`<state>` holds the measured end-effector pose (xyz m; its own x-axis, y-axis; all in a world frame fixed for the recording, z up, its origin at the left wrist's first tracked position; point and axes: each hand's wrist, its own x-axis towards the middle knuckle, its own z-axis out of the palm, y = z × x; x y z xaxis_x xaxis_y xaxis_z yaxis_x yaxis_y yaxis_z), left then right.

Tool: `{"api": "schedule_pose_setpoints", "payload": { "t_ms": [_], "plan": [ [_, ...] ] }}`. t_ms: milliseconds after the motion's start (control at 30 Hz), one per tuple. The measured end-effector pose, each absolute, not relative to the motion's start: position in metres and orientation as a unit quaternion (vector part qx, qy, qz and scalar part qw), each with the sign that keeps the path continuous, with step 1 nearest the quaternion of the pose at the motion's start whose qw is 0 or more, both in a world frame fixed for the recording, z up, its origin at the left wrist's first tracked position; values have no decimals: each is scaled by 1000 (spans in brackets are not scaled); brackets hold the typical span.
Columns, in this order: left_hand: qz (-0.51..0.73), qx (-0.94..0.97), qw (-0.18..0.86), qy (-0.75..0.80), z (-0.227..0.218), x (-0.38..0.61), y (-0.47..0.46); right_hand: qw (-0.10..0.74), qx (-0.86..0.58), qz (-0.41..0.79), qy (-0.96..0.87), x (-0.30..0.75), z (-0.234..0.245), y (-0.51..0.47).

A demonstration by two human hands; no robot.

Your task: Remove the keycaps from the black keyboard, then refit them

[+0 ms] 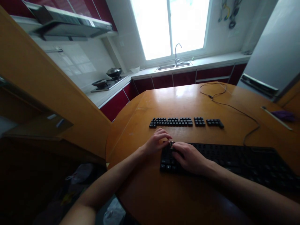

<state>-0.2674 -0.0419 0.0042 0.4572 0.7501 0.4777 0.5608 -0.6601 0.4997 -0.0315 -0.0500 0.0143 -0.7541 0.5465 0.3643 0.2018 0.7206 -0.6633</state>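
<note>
A black keyboard (225,156) lies on the wooden table, its left part under my hands. My right hand (191,157) rests over its upper left, fingers closed on a small shiny piece (171,145) whose kind I cannot make out. My left hand (158,140) is beside the keyboard's top left corner, fingers bent but apart from the thumb, its tips close to the shiny piece. Beyond the keyboard, loose black keycaps (173,122) are set out in rows, with a smaller block of keycaps (199,122) and another block (214,122) to the right.
A cable (234,107) runs from the keyboard and loops at the table's (131,137) far side. A thin pale stick (276,118) and a purple cloth (283,115) lie at the right. Behind are a sink (174,66), a stove (110,83) and a refrigerator (274,53).
</note>
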Motion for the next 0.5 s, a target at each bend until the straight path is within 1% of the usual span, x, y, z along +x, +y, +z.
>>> {"api": "schedule_pose_setpoints", "payload": {
  "t_ms": [100, 200, 267, 333, 400, 500],
  "plan": [
    [285, 856, 229, 367, 18, -263, -41, 250, -143, 260, -921, -22, 22, -46],
    [180, 863, 315, 351, 39, -261, -34, 229, -100, 230, -940, -17, 23, -42],
    [82, 866, 368, 329, 51, -259, -29, 234, -113, 224, -939, -17, 19, -40],
    [25, 868, 386, 312, 56, -254, -27, 250, -154, 242, -925, -19, 14, -39],
    [29, 871, 374, 316, 55, -248, -29, 267, -187, 285, -901, -21, 10, -38],
    [84, 871, 343, 341, 46, -240, -39, 281, -197, 348, -873, -23, 7, -37]
  ]
}}
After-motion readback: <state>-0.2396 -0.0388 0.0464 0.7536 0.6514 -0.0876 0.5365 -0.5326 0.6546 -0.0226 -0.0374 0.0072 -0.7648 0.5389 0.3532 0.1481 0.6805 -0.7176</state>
